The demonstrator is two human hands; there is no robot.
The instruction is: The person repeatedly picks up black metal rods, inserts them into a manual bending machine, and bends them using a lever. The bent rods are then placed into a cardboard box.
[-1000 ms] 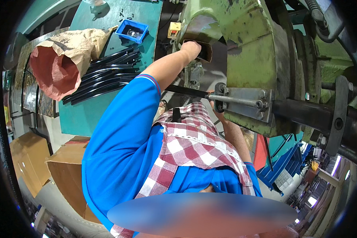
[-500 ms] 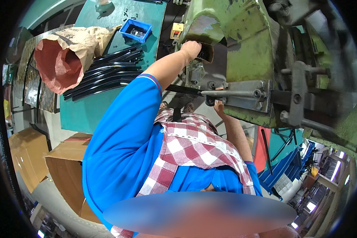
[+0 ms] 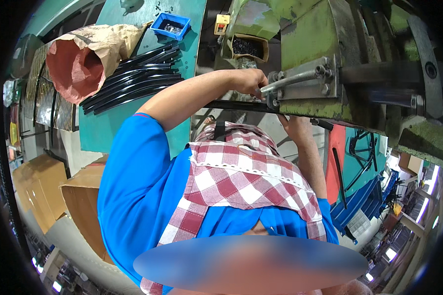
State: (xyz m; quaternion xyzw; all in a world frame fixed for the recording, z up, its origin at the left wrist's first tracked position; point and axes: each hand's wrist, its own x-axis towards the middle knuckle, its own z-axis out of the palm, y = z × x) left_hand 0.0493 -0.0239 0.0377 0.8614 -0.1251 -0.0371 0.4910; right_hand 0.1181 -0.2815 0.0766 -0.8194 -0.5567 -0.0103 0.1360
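My left hand (image 3: pixel 251 81) is closed at the end of a steel spring rod (image 3: pixel 298 77) on the machine's bolted plate (image 3: pixel 328 87); what its fingertips hold is hidden. A long black tube (image 3: pixel 234 106) runs beneath it into the tooling. My right hand (image 3: pixel 291 125) is just under that tube and the green machine body (image 3: pixel 310 34), its fingertips mostly hidden. A cardboard box of small black pieces (image 3: pixel 248 47) sits above my left hand.
On the green table at left (image 3: pixel 108 140) lie several black tubes (image 3: pixel 128 84), a paper sack (image 3: pixel 83 69) and a blue bin (image 3: pixel 170 26). Cardboard boxes (image 3: pixel 39 189) stand lower left. A second table (image 3: pixel 354 174) with tubes and blue crates (image 3: pixel 354 211) is at right.
My left hand has left the box and moved down and right to the rod end. My right hand now shows lower under the tube. The view has shifted, and the machine's right-hand linkage has moved.
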